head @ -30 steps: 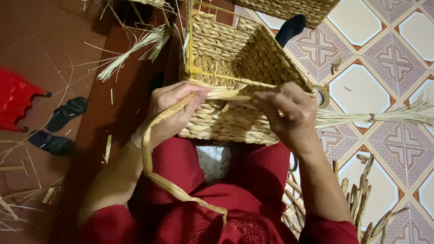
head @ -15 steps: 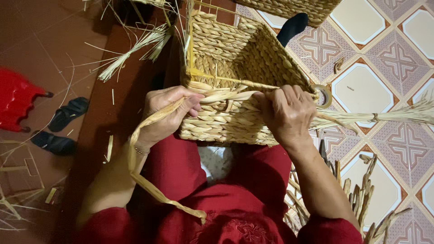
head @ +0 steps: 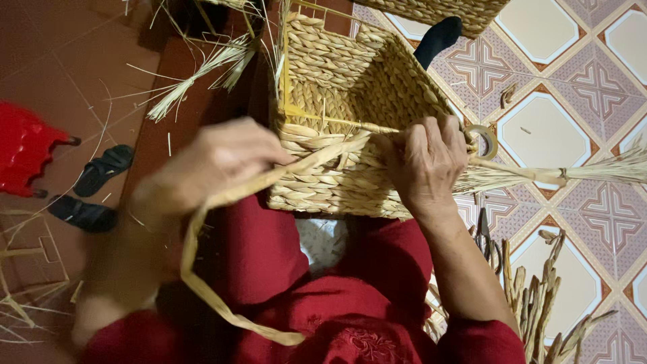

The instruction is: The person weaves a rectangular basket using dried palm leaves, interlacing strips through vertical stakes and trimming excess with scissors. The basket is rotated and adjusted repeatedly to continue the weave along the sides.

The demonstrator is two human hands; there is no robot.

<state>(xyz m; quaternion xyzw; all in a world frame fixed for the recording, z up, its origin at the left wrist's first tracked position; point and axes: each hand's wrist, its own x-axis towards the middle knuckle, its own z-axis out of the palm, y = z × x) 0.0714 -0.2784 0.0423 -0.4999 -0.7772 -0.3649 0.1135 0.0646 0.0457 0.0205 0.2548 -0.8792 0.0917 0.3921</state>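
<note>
Woven basket (head: 350, 114), square, sits on the person's lap in red cloth, near wall facing the camera. Flat strand (head: 202, 283) runs from the basket's near rim, loops down over the lap. Left hand (head: 222, 158) — blurred — closed around the strand just left of the basket. Right hand (head: 428, 162) pressed on the near rim, fingers curled over the weave, pinching the strand's end there. Roll of tape (head: 484, 139) just right of that hand. Bundle of reeds (head: 573, 174) on tiled floor. Red stool (head: 27, 145) and black sandals (head: 101, 168) far left.
</note>
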